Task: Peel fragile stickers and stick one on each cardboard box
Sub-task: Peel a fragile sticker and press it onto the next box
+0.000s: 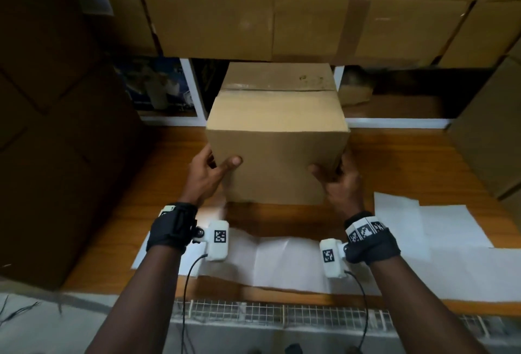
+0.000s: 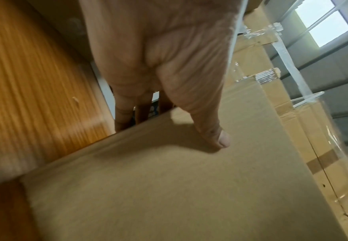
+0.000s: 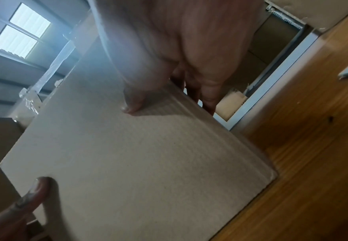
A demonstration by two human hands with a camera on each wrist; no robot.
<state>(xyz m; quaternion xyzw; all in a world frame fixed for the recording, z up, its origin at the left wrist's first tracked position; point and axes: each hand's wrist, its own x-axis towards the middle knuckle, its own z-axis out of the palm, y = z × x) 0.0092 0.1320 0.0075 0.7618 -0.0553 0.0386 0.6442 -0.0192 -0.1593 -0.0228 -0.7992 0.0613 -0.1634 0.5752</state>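
A plain brown cardboard box [image 1: 277, 142], taped along its top seam, stands on the wooden table [image 1: 408, 162] in the middle of the head view. No sticker shows on its visible faces. My left hand [image 1: 217, 166] grips its lower left corner, thumb on the near face and fingers round the side. My right hand [image 1: 334, 173] grips the lower right corner the same way. The left wrist view has my left hand [image 2: 168, 97] clasped on the box [image 2: 168, 187]. The right wrist view shows my right hand [image 3: 179, 65] on the box [image 3: 138, 154]. White paper sheets [image 1: 282, 257] lie in front.
Large stacked cartons [image 1: 282, 23] overhang the back of the table. A tall dark carton [image 1: 56, 128] walls the left side, and another carton [image 1: 490, 128] stands at the right. More white sheets [image 1: 423, 221] lie at the right. A wire mesh [image 1: 282, 311] runs below the table's front edge.
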